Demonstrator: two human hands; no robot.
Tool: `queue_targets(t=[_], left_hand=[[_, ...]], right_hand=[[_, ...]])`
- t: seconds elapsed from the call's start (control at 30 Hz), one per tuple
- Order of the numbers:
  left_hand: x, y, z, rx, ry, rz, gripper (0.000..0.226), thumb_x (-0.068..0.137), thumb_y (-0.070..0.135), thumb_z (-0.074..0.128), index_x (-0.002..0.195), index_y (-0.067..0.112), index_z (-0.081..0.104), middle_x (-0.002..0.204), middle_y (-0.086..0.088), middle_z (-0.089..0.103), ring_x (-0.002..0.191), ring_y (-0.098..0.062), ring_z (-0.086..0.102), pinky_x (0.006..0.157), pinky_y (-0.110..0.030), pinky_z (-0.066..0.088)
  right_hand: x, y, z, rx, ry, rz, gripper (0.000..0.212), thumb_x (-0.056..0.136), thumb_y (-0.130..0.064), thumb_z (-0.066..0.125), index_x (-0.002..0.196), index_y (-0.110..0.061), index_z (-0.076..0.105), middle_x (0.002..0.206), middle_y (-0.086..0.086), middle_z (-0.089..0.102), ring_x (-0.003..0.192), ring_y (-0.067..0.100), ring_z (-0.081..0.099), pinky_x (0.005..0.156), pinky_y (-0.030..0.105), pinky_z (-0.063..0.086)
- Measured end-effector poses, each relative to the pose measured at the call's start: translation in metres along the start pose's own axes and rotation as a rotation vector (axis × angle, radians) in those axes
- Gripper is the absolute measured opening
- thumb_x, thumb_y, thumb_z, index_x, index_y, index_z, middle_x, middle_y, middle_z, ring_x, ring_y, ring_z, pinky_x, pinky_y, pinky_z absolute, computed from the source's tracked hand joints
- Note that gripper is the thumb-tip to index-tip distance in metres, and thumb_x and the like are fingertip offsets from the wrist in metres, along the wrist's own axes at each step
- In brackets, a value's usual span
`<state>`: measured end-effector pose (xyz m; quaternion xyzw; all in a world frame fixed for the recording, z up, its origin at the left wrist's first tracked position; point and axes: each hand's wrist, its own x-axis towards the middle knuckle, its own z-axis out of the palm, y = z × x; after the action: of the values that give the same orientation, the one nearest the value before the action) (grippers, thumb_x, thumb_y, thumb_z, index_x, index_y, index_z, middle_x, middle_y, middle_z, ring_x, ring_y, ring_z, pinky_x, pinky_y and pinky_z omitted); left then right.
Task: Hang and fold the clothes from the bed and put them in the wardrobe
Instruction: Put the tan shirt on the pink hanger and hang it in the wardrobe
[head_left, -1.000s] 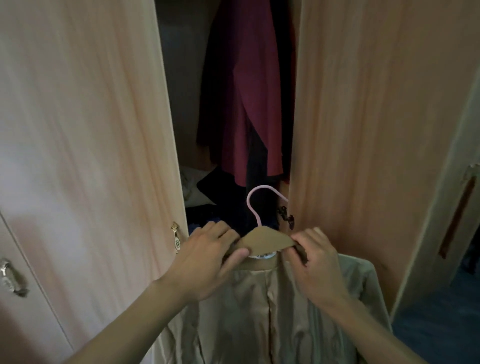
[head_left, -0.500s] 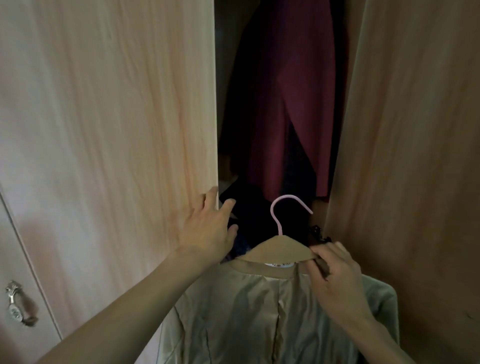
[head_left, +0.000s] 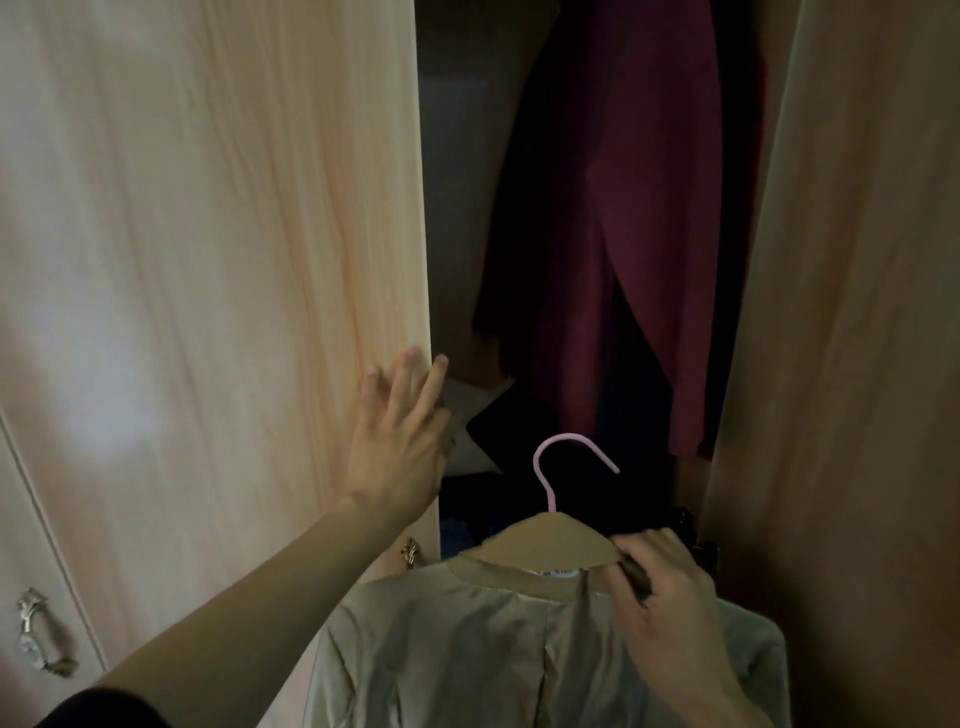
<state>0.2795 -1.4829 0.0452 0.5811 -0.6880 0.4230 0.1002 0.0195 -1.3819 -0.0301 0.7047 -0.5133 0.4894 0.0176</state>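
Room comes first: the left hand (head_left: 400, 441), flat with fingers spread on the edge of the wardrobe door (head_left: 234, 260), should push it wide, so the right hand (head_left: 662, 603), pinching the hanger (head_left: 549, 486) by its shoulder, can lift the pink hook in without a bump. The tan shirt (head_left: 467, 649) hangs on it, low in front of the gap, smooth and a bit shiny.
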Motion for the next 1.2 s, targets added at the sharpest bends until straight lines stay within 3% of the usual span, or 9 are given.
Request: queue_targets(t=[0.1, 0.27, 0.4, 0.57, 0.8, 0.97, 1.2], left_hand=[[-0.002, 0.004, 0.001, 0.008, 0.008, -0.025, 0.04, 0.086, 0.041, 0.056, 0.118, 0.019, 0.062, 0.164, -0.012, 0.009, 0.149, -0.042, -0.009, 0.111, -0.067, 0.013], [-0.011, 0.012, -0.011, 0.01, -0.028, -0.086, 0.041, 0.084, 0.039, 0.058, 0.12, 0.018, 0.059, 0.164, -0.01, 0.008, 0.149, -0.042, -0.01, 0.116, -0.063, 0.012], [-0.027, 0.011, -0.029, 0.023, -0.06, -0.043, 0.051, 0.085, 0.043, 0.059, 0.129, 0.02, 0.054, 0.164, -0.011, 0.006, 0.148, -0.044, -0.014, 0.119, -0.061, 0.009], [-0.059, 0.008, -0.065, 0.021, -0.075, -0.004, 0.063, 0.079, 0.038, 0.064, 0.138, 0.021, 0.05, 0.164, -0.011, 0.004, 0.147, -0.045, -0.015, 0.119, -0.058, -0.001], [-0.121, -0.015, -0.107, -0.013, -0.032, 0.078, 0.068, 0.071, 0.032, 0.066, 0.137, 0.024, 0.05, 0.164, -0.011, 0.009, 0.148, -0.047, -0.007, 0.117, -0.059, 0.004], [-0.159, -0.035, -0.133, -0.024, -0.022, 0.133, 0.069, 0.071, 0.023, 0.061, 0.139, 0.024, 0.048, 0.165, -0.011, 0.005, 0.148, -0.047, -0.008, 0.119, -0.06, 0.007], [-0.223, -0.062, -0.175, -0.014, -0.018, 0.121, 0.065, 0.077, 0.024, 0.058, 0.141, 0.025, 0.047, 0.164, -0.011, 0.007, 0.148, -0.044, -0.009, 0.119, -0.061, 0.008]], right_hand=[[0.008, 0.013, 0.006, 0.022, -0.026, -0.063, 0.02, 0.075, 0.006, 0.075, 0.083, -0.011, 0.067, 0.075, -0.006, 0.057, 0.072, 0.016, 0.053, 0.059, 0.031, 0.044], [0.014, 0.022, 0.009, 0.103, -0.046, -0.107, 0.017, 0.078, 0.003, 0.073, 0.083, -0.012, 0.067, 0.073, -0.005, 0.057, 0.071, 0.017, 0.051, 0.06, 0.038, 0.047], [0.011, 0.012, 0.005, 0.131, -0.065, -0.138, 0.018, 0.077, 0.003, 0.074, 0.081, -0.013, 0.066, 0.071, -0.006, 0.055, 0.07, 0.016, 0.05, 0.06, 0.036, 0.045], [0.001, -0.008, 0.0, 0.157, -0.067, -0.149, 0.016, 0.077, -0.001, 0.074, 0.08, -0.014, 0.066, 0.071, -0.009, 0.054, 0.07, 0.014, 0.049, 0.06, 0.036, 0.046], [-0.028, -0.054, 0.001, 0.206, -0.036, -0.198, 0.003, 0.08, -0.017, 0.061, 0.08, -0.016, 0.064, 0.07, -0.01, 0.051, 0.069, 0.014, 0.046, 0.059, 0.036, 0.044], [-0.058, -0.087, -0.007, 0.215, -0.048, -0.187, 0.012, 0.082, -0.007, 0.07, 0.079, -0.016, 0.063, 0.071, -0.01, 0.052, 0.071, 0.013, 0.048, 0.058, 0.037, 0.045], [-0.104, -0.135, -0.017, 0.256, -0.005, -0.22, 0.007, 0.082, -0.012, 0.068, 0.079, -0.017, 0.064, 0.072, -0.01, 0.053, 0.071, 0.016, 0.053, 0.058, 0.042, 0.047]])
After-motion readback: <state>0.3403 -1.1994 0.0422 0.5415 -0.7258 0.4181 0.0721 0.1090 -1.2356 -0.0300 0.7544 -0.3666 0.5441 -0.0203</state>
